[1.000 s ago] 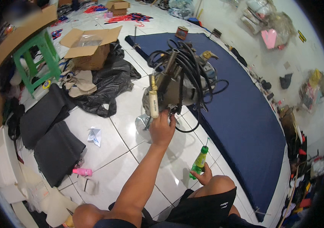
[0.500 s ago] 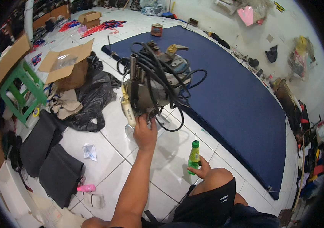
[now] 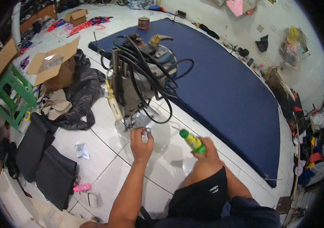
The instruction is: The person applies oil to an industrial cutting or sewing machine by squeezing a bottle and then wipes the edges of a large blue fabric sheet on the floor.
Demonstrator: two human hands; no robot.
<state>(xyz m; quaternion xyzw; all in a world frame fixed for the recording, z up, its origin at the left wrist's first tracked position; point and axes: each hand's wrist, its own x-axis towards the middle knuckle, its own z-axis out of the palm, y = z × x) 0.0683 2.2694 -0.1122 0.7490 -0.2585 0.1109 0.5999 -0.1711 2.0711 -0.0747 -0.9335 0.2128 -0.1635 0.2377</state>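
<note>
Left hand: thumb and fingers pinch a small round metal piece; best to keep this grip steady and let the other hand do the aiming.
Metal piece: between the left fingertips, just in front of the machine, ringed end showing; whether it is loose or joined to something I cannot tell. Keeping that end clear of the fingers should leave it easy to see.
Right hand: wraps the lower part of a green bottle, just beyond the knee; a light wrap seems wise, since thin plastic would likely give under a hard squeeze.
Bottle: tilted, its cap toward the left hand, apart from the metal piece; tipping it slowly should give better control.
Spout: thin, leaving the cap on the left hand's side; its tip is blurred, so I cannot tell the exact aim. Setting the tip close to the ringed end before pressing looks the surer way.
Machine: upright beside the blue mat, a cream handle hanging on its left side.
Cable loop: droops from the machine, near the spout; passing below it avoids a snag.
Mat: to the machine's right; any drip is better kept over the tiles.
</note>
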